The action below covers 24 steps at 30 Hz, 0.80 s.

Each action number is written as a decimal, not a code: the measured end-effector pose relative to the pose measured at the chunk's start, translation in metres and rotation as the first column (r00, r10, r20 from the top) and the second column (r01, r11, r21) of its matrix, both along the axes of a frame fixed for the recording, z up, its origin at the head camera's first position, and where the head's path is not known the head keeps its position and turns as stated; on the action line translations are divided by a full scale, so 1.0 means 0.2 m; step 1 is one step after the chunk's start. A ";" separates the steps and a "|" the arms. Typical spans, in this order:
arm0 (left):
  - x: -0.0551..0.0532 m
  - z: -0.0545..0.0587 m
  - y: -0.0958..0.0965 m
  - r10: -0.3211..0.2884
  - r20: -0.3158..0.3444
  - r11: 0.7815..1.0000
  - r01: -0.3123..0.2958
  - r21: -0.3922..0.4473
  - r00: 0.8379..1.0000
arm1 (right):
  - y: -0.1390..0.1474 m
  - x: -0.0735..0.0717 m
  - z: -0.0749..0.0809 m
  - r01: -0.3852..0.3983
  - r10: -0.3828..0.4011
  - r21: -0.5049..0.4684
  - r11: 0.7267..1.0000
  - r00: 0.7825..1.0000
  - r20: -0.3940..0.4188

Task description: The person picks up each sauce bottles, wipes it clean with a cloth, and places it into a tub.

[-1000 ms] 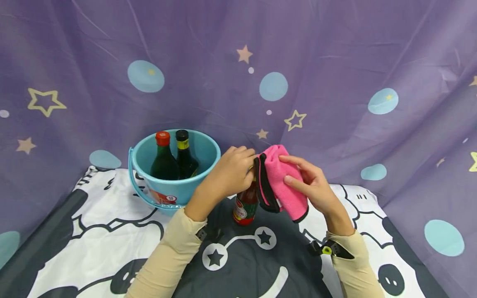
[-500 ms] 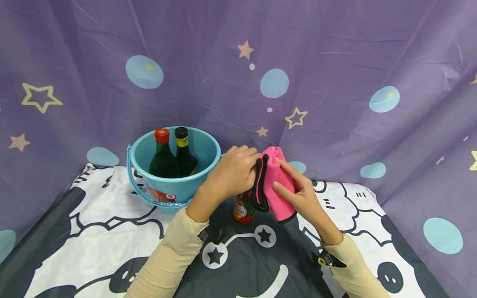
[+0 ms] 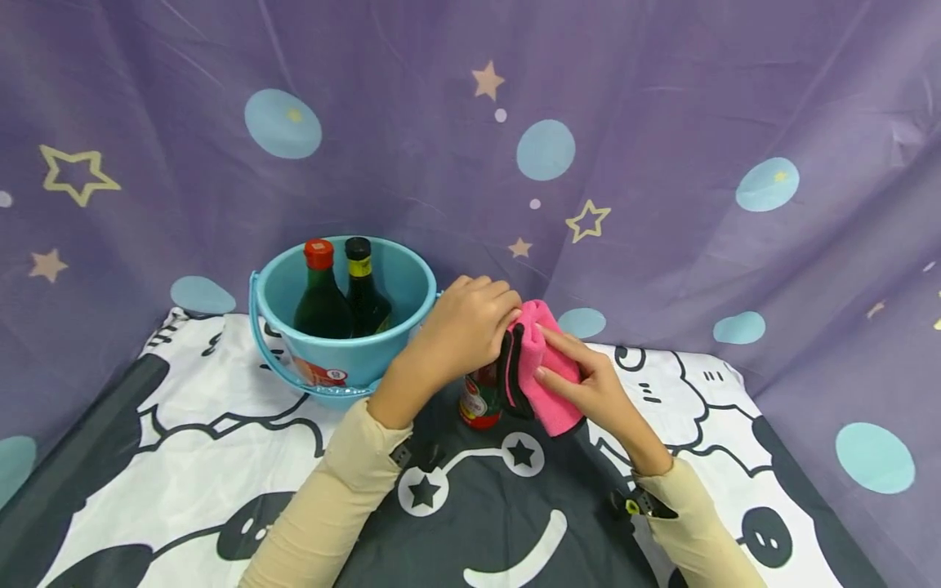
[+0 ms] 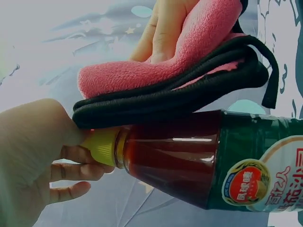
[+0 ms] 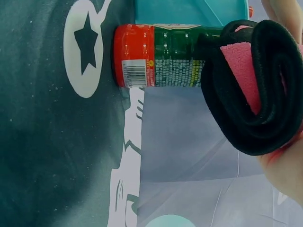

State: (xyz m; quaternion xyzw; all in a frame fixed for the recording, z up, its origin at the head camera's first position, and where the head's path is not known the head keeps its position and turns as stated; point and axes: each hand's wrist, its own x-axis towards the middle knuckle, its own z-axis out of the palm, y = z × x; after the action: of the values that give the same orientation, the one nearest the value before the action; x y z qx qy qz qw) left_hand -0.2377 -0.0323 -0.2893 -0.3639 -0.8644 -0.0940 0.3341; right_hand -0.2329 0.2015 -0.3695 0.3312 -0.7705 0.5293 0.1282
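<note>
A ketchup bottle [image 3: 481, 400] with a red base and green label stands upright on the cloth-covered table. My left hand [image 3: 470, 331] grips it from above by its yellow cap [image 4: 103, 146], which shows in the left wrist view. My right hand [image 3: 591, 384] holds a folded pink towel [image 3: 546, 408] with black edging, thumb and fingers on its near side. The towel lies against the bottle's right side, close below the cap. In the right wrist view, the folded towel [image 5: 253, 90] covers the upper part of the bottle [image 5: 175, 56].
Left of the bottle stands a light blue bucket [image 3: 360, 359]. Two dark bottles are inside it, one with a red cap [image 3: 319, 253] and one with a black cap [image 3: 358, 247]. A purple curtain [image 3: 412, 147] hangs behind the patterned tablecloth [image 3: 220, 465].
My right hand has brought the pink towel leftward and closer against the bottle. The left hand stays on the cap. The head view has tilted slightly downward and then up little in position otherwise.
</note>
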 end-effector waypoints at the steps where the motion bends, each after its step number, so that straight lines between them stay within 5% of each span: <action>1: 0.00 0.00 0.00 0.002 -0.005 1.000 -0.002 0.000 1.000 | 0.00 0.00 0.00 -0.007 0.007 0.001 1.000 1.000 -0.002; 14: -0.03 -0.01 0.00 0.014 0.013 0.995 -0.015 0.094 1.000 | 0.02 -0.03 -0.01 -0.030 0.029 0.088 0.996 1.000 0.003; 24: -0.05 -0.01 -0.02 -0.046 0.025 0.993 0.043 0.114 0.999 | 0.01 -0.05 -0.04 -0.056 0.056 0.081 0.995 0.998 -0.001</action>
State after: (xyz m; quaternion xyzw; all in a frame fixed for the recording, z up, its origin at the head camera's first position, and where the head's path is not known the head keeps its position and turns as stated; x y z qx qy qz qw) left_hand -0.2482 -0.0364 -0.2908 -0.3620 -0.8539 -0.1556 0.3399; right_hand -0.2428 0.2040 -0.3771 0.3585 -0.7814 0.5007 0.1009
